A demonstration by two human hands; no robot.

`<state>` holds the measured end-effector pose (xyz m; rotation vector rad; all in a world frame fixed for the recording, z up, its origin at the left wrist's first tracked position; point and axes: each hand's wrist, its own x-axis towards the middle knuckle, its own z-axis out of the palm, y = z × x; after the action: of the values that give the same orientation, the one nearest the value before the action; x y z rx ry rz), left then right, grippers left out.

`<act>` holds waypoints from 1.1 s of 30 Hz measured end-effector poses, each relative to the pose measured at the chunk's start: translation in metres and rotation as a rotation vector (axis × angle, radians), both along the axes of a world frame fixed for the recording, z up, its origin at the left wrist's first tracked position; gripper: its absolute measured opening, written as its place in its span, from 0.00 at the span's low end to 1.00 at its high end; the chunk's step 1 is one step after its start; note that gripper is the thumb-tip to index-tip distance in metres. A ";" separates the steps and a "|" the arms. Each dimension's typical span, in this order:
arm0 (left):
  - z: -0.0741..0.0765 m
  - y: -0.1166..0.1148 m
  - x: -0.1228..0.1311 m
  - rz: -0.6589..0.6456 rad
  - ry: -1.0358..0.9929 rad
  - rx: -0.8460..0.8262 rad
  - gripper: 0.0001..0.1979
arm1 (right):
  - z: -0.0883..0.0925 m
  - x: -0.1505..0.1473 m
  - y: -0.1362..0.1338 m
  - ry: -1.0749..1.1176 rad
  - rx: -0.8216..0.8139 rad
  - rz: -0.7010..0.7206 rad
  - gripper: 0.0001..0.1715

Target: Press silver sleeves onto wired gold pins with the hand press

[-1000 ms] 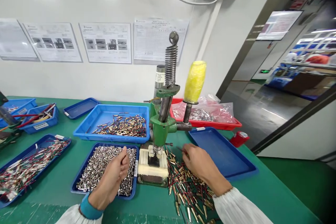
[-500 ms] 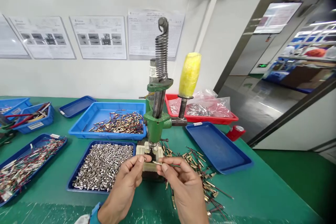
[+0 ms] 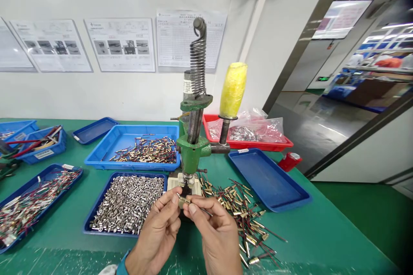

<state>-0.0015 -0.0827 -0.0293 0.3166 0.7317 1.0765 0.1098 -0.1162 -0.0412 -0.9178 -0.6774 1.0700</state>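
Observation:
In front of the green hand press (image 3: pixel 190 154), my two hands meet fingertip to fingertip. My right hand (image 3: pixel 216 232) pinches a thin brass connector (image 3: pixel 183 199) whose dark wire trails back under the fingers. The thumb and forefinger of my left hand (image 3: pixel 158 230) are closed on a small silver metal sleeve (image 3: pixel 178 195), mostly hidden by the fingertips. The sleeve and the connector's tip are close together; I cannot tell whether one is inside the other. Left of my hands, a blue tray (image 3: pixel 86 226) holds loose silver sleeves. Brass connectors with wires (image 3: pixel 241 210) lie heaped on the right.
A yellow-wrapped lever handle (image 3: pixel 233 88) rises from the press. Behind are a blue bin (image 3: pixel 97 154) of connectors and a red tray (image 3: pixel 277 147) with plastic bags. A blue tray (image 3: pixel 271 180) and a red can (image 3: pixel 289 161) stand right; a tray of wires (image 3: pixel 41 202) lies left.
My right hand has moved left and my left hand slightly right, bringing the connector's tip up to the sleeve in my left fingers. The gap between them has closed.

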 end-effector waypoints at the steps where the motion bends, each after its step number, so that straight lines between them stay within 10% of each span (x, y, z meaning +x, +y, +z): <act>1: 0.001 -0.001 0.001 0.007 -0.010 -0.007 0.23 | 0.000 -0.002 0.000 0.005 0.010 -0.013 0.07; 33: 0.001 0.012 -0.015 -0.048 0.380 0.323 0.19 | 0.024 0.005 -0.008 -0.325 -0.114 0.104 0.22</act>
<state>-0.0170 -0.0711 -0.0281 0.8270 0.8802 1.1014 0.1143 -0.1244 -0.0175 -1.1804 -0.9473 1.0698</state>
